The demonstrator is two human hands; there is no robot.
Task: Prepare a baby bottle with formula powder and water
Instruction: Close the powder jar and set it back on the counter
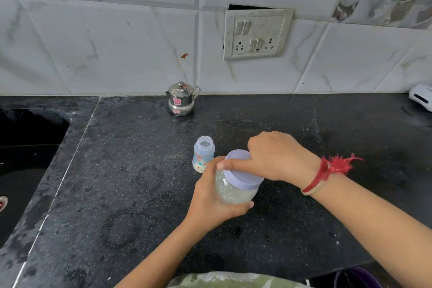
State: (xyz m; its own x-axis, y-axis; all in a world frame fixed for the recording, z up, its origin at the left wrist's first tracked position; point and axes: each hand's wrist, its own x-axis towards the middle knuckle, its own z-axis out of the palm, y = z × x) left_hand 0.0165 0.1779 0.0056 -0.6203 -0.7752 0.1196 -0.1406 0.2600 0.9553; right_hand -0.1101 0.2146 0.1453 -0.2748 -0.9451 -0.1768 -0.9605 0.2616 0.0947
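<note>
A clear formula jar (231, 188) with a pale lavender lid (240, 176) is held tilted above the black counter. My left hand (210, 196) wraps around the jar's body from the left. My right hand (273, 156) grips the lid from above and the right, thumb stretched across its near edge. Just behind and left of the jar stands a small open baby bottle (203, 154) with printed pictures and some pale powder at its bottom; it has no teat or cap on.
A small lidded steel pot (181, 99) stands at the back by the tiled wall. A dark sink (25, 138) lies at the left. A white object (422, 97) sits at the far right. A switch and socket panel (257, 34) is on the wall.
</note>
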